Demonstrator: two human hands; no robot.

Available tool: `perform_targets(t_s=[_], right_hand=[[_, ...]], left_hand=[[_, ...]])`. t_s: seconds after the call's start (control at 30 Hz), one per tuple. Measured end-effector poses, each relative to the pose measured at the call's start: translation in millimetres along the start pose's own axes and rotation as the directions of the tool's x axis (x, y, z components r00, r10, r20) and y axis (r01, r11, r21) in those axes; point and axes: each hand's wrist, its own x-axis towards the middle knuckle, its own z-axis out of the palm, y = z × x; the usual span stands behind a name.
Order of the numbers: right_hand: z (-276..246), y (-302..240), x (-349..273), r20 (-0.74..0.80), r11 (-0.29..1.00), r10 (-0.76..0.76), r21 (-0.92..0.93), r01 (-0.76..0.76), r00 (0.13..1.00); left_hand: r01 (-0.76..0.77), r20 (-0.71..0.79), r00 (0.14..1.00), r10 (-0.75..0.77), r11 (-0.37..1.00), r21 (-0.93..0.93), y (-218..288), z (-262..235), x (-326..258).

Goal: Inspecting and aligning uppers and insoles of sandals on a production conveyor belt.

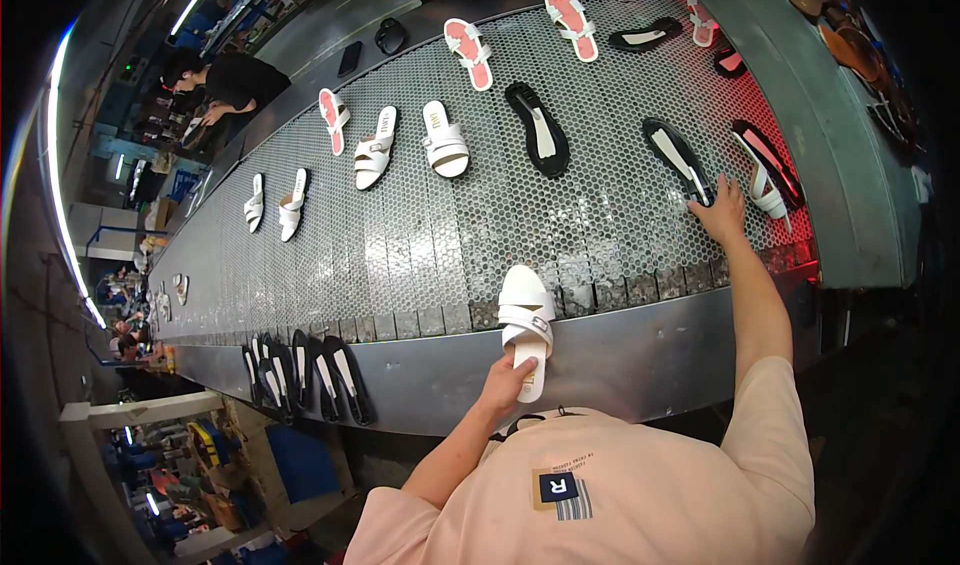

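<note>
My left hand [510, 383] grips a white slide sandal [524, 300] by its heel end, toe pointing away, above the conveyor's near metal edge. Stretched out to the far right, my right hand [725, 213] has thumb and fingers apart around the near end of a black sole-shaped piece [675, 155] with a white strip. Whether the fingers press on it, I cannot tell. Just right of that hand, another white sandal [766, 193] lies against a black sole-shaped piece [780, 155] lit red.
The perforated conveyor [400, 235] carries white sandals [445, 140], pink-and-white sandals [470, 55] and a black sole piece [540, 130]. Several black sole pieces [330, 380] lean along the near edge at left. A metal housing [850, 165] bounds the right end. People [240, 85] are across the belt.
</note>
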Motion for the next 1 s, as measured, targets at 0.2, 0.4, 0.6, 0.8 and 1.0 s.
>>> perform_targets(t_s=[0.2, 0.4, 0.6, 0.8, 1.0], right_hand=[[26, -2, 14, 0.049, 0.998, -0.062, 0.032, 0.06, 0.997], [28, -24, -89, 0.045, 0.936, -0.214, 0.296, 0.192, 0.976], [24, -17, -269, 0.178, 0.878, -0.363, 0.393, 0.272, 0.915], [14, -12, -295, 0.24, 0.756, -0.373, 0.639, 0.143, 0.896], [22, -20, -272, 0.543, -0.222, -0.554, 0.634, -0.741, 0.631]], left_hand=[[0.041, -0.071, 0.996, -0.059, 0.974, -0.222, -5, 19, 5], [-0.041, -0.152, 0.988, 0.01, 0.978, -0.203, 8, 15, 7], [-0.152, -0.164, 0.979, 0.122, 0.97, -0.188, 32, 1, -2], [-0.041, 0.081, 0.995, 0.061, 0.973, -0.228, 35, 73, -17], [-0.019, 0.402, 0.916, -0.016, 0.996, 0.084, 12, 144, -24]])
